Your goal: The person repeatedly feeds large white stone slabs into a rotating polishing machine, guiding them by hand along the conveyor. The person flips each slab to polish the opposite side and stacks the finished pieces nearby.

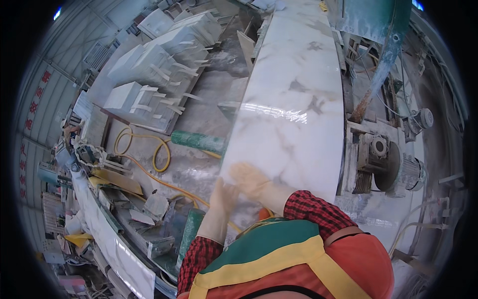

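The right hand (250, 180), in a pale glove, lies flat, palm down, its fingers closed on nothing, at the near left corner of a grey-veined white marble slab (294, 124). The left hand (223, 198), similarly gloved, is at the slab's left edge; whether its fingers grip that edge I cannot tell. The slab lies face up before the person, its long axis running straight away from the body. Left of it are a green roller (198, 141) and a yellow hose (160, 155); right, an electric motor (412, 172).
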Action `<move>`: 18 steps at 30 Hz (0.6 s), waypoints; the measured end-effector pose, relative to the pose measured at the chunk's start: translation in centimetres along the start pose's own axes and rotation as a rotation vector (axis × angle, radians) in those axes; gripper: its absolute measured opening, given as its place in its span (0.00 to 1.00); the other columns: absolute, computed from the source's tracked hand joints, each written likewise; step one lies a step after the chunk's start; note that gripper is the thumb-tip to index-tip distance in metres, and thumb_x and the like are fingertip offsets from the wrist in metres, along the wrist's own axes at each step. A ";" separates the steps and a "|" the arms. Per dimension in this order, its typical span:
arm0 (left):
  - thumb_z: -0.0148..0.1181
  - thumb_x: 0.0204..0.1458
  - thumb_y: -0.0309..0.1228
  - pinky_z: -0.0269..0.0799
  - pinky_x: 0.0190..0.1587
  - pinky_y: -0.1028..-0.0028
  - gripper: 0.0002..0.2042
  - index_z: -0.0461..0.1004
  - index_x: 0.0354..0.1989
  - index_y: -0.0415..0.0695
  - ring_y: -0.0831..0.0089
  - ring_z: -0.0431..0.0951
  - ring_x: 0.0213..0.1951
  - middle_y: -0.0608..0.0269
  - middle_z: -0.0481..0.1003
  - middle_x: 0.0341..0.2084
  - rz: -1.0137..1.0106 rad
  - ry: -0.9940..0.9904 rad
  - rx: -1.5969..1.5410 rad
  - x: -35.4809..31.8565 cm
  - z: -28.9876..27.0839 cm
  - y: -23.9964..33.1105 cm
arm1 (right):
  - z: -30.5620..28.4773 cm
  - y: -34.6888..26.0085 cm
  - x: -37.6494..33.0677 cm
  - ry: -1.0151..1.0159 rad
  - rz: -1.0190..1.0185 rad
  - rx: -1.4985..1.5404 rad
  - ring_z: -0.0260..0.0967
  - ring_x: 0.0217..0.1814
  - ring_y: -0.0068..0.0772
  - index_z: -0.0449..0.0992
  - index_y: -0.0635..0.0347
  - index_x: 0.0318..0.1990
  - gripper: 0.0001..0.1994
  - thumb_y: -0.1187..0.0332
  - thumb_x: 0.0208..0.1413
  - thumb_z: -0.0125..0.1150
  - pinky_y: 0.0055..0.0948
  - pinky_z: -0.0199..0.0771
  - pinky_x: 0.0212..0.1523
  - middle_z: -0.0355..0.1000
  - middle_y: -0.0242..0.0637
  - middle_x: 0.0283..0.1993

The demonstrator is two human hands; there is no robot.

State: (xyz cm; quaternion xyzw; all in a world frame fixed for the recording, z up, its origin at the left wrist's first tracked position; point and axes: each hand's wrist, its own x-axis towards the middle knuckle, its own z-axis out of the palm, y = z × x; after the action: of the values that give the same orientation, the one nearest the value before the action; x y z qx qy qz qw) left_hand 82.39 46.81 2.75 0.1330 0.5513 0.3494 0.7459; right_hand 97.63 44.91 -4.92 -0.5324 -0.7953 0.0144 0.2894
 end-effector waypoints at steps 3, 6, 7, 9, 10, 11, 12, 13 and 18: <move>0.45 0.74 0.49 0.59 0.76 0.57 0.33 0.51 0.79 0.40 0.52 0.59 0.76 0.47 0.57 0.77 0.009 -0.083 0.002 1.8 -1.6 -0.5 | -3.7 0.0 -0.7 -0.138 0.132 0.192 0.62 0.76 0.51 0.71 0.66 0.67 0.24 0.70 0.65 0.51 0.47 0.56 0.79 0.68 0.52 0.70; 0.48 0.73 0.49 0.62 0.75 0.58 0.34 0.53 0.78 0.37 0.51 0.61 0.75 0.45 0.59 0.76 0.110 -0.234 0.329 7.4 -8.2 -1.3 | -5.3 0.7 -3.5 -0.162 0.041 0.113 0.61 0.77 0.50 0.70 0.66 0.68 0.25 0.71 0.64 0.51 0.46 0.55 0.80 0.68 0.52 0.71; 0.49 0.73 0.49 0.64 0.74 0.58 0.34 0.53 0.77 0.36 0.51 0.63 0.74 0.45 0.60 0.75 0.095 -0.253 0.405 7.6 -8.1 -1.2 | -5.6 1.8 -5.4 -0.145 -0.028 0.012 0.61 0.77 0.50 0.69 0.66 0.69 0.25 0.71 0.64 0.51 0.45 0.55 0.80 0.68 0.52 0.71; 0.53 0.72 0.49 0.67 0.72 0.59 0.36 0.53 0.77 0.36 0.51 0.66 0.72 0.43 0.62 0.74 0.009 -0.224 0.460 3.7 -5.3 0.9 | -7.8 3.0 -9.0 -0.162 -0.027 -0.104 0.62 0.77 0.50 0.69 0.66 0.69 0.25 0.69 0.64 0.52 0.45 0.55 0.80 0.68 0.51 0.71; 0.55 0.71 0.49 0.69 0.70 0.59 0.36 0.53 0.77 0.36 0.51 0.67 0.72 0.43 0.63 0.73 -0.045 -0.165 0.435 0.9 -4.1 2.5 | -9.4 2.7 -10.1 -0.165 -0.047 -0.154 0.62 0.77 0.50 0.69 0.65 0.68 0.25 0.69 0.65 0.52 0.46 0.55 0.80 0.68 0.51 0.71; 0.56 0.70 0.48 0.70 0.69 0.60 0.36 0.54 0.77 0.37 0.51 0.69 0.70 0.43 0.64 0.72 -0.035 -0.129 0.432 1.1 -5.4 2.5 | -11.1 2.4 -11.0 -0.179 0.014 -0.106 0.62 0.77 0.49 0.69 0.65 0.69 0.25 0.68 0.65 0.52 0.46 0.55 0.80 0.68 0.51 0.72; 0.57 0.69 0.48 0.72 0.68 0.60 0.37 0.54 0.78 0.38 0.51 0.71 0.69 0.43 0.65 0.71 -0.027 -0.092 0.429 1.6 -7.9 2.6 | -12.9 1.9 -11.6 -0.194 0.076 -0.056 0.62 0.77 0.49 0.69 0.65 0.69 0.25 0.68 0.65 0.52 0.46 0.55 0.80 0.67 0.50 0.72; 0.59 0.69 0.48 0.73 0.67 0.60 0.37 0.54 0.78 0.39 0.52 0.72 0.68 0.42 0.67 0.70 -0.019 -0.053 0.429 1.6 -10.1 2.9 | -14.4 1.7 -12.5 -0.206 0.140 -0.004 0.62 0.77 0.49 0.69 0.65 0.69 0.26 0.67 0.65 0.52 0.46 0.55 0.80 0.67 0.50 0.72; 0.55 0.70 0.47 0.76 0.60 0.62 0.31 0.59 0.75 0.42 0.56 0.75 0.63 0.48 0.67 0.71 0.050 0.231 0.190 1.2 -22.8 3.7 | -19.1 1.7 -16.6 -0.390 0.282 -0.043 0.59 0.78 0.58 0.68 0.65 0.69 0.25 0.65 0.66 0.54 0.50 0.54 0.80 0.65 0.56 0.73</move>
State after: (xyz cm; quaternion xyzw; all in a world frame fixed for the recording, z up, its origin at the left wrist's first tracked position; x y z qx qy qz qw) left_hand 60.34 46.03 -4.13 0.1758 0.6604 0.3270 0.6527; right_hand 112.57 26.02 3.07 -0.6315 -0.7540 0.1404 0.1143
